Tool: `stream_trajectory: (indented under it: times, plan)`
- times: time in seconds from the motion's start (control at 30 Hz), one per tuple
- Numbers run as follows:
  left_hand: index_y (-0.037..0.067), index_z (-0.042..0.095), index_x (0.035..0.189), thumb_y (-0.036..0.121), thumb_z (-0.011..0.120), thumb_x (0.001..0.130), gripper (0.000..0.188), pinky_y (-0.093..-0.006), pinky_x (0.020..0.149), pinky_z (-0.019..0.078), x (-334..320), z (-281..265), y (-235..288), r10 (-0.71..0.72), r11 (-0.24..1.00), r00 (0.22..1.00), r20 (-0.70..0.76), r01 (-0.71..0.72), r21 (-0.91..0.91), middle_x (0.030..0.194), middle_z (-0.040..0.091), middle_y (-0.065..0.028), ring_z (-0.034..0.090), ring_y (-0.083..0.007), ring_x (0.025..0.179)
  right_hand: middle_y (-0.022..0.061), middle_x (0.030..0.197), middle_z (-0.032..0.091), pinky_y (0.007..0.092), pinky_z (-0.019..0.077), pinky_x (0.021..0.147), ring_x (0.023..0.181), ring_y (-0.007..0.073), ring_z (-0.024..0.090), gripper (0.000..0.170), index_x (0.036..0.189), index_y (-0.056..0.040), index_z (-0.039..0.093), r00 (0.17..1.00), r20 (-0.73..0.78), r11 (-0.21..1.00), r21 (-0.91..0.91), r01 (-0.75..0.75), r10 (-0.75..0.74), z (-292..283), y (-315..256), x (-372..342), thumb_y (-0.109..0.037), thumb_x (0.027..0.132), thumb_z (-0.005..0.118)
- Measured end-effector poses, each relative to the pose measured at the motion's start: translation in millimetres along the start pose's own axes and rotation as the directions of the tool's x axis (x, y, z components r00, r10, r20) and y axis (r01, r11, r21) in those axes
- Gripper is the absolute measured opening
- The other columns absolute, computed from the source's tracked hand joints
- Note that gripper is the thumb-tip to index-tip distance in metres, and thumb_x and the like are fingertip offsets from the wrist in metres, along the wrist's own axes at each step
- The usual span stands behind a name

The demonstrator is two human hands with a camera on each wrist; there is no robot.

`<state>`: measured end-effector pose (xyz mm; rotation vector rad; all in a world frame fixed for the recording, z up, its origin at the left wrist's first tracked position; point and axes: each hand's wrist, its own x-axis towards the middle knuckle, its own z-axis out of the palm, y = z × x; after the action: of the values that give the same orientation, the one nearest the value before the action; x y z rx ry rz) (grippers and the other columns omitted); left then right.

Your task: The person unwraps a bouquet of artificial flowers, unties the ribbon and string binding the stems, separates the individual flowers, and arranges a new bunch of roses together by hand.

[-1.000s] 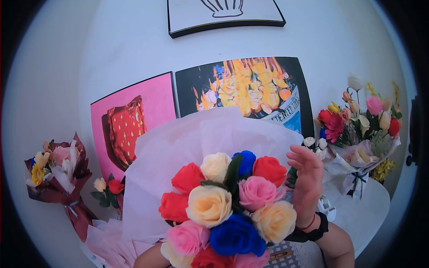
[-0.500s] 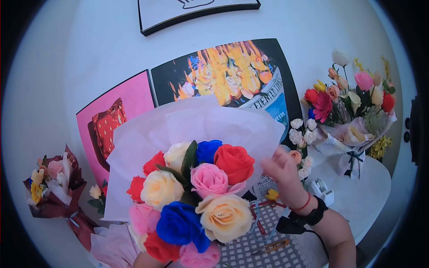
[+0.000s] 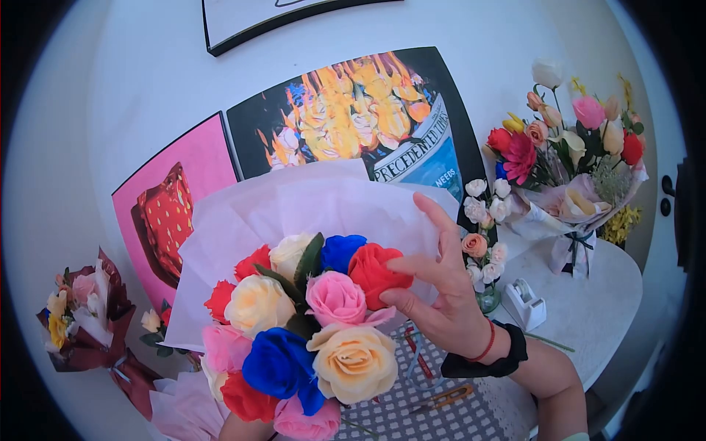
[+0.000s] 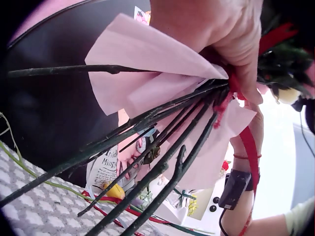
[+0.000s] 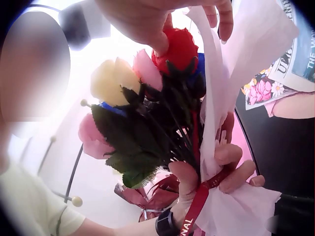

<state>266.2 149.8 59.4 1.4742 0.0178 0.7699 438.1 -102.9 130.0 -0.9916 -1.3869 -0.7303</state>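
Note:
My left hand (image 4: 211,29) grips the neck of a bouquet where the stems gather; the flowers hide that grip in the head view. Dark green stems (image 4: 160,169) fan out below the fist. A red ribbon (image 5: 196,209) runs by its fingers, and pale pink wrapping paper (image 3: 243,202) backs the flowers. Red, blue, pink and cream roses make up the bouquet. On its right side, the thumb and index finger of my right hand (image 3: 452,298) pinch a red rose (image 3: 371,272), its other fingers spread upward before the paper.
A tape dispenser (image 3: 525,305) and scissors (image 3: 445,397) lie on the table (image 3: 588,309), near a checked cloth (image 3: 471,422). Wrapped bouquets stand at left (image 3: 84,309) and right (image 3: 581,169). White flowers (image 3: 485,213) stand behind my right hand. Pictures lean against the wall.
My right hand, raised beside the bouquet before, has come down and inward to the red rose. The bouquet has shifted left in the head view as the camera turned.

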Motion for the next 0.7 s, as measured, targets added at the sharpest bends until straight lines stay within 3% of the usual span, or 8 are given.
stream_trajectory:
  times: [0.07,0.27,0.5,0.67,0.7]
  plan:
    - [0.005,0.044,0.119,0.032,0.053,0.088,0.042,-0.0261,0.075,0.0433,-1,-1,-1,-0.021,0.999,1.0,0.007,0.022,-0.039,0.106,0.051,-0.0059,0.05,-0.0136,0.094,0.0209,0.136,0.026,0.0399,0.0229,0.099,0.125,0.0331,0.029,0.022,0.093,-0.0112,0.063,0.998,0.009,0.995,0.088,0.055,-0.056,2,3,-1,-0.011,0.072,0.069]
    - [0.005,0.044,0.119,0.033,0.052,0.088,0.042,-0.0267,0.075,0.0435,-4,-4,-2,-0.085,0.984,0.996,0.03,0.088,-0.152,0.106,0.051,-0.0064,0.05,-0.0143,0.094,0.0219,0.13,0.031,0.0395,0.025,0.098,0.121,0.0338,0.033,0.008,0.078,-0.0074,0.065,0.991,0.128,0.994,0.107,0.016,-0.03,-2,-8,3,-0.007,0.071,0.068]
    - [0.005,0.044,0.119,0.034,0.051,0.088,0.043,-0.0274,0.074,0.0437,-9,-5,-4,-0.151,0.947,0.987,0.063,0.162,-0.277,0.106,0.051,-0.007,0.051,-0.015,0.093,0.021,0.127,0.035,0.039,0.0258,0.098,0.118,0.0329,0.036,0.009,0.08,-0.0052,0.064,0.987,0.156,0.995,0.094,0.022,-0.037,-6,-9,4,-0.009,0.073,0.067]
    - [0.005,0.044,0.119,0.034,0.051,0.089,0.043,-0.0279,0.073,0.0439,-16,11,6,-0.189,0.912,0.976,0.107,0.215,-0.349,0.106,0.051,-0.0075,0.051,-0.0155,0.093,0.0207,0.125,0.037,0.0384,0.027,0.097,0.116,0.0318,0.038,0.012,0.085,-0.0042,0.063,0.997,0.072,0.998,0.064,0.02,-0.025,-10,-9,9,-0.009,0.073,0.066]
    - [0.005,0.043,0.12,0.042,0.058,0.082,0.055,-0.0287,0.067,0.0457,4,51,27,-0.369,0.926,0.889,-0.27,0.324,-0.196,0.103,0.053,-0.0072,0.054,-0.0172,0.089,0.0207,0.125,0.037,0.0384,0.027,0.097,0.116,0.0318,0.038,0.012,0.085,-0.0042,0.063,0.997,0.069,0.998,0.064,0.023,-0.027,-10,-9,10,-0.009,0.073,0.066]
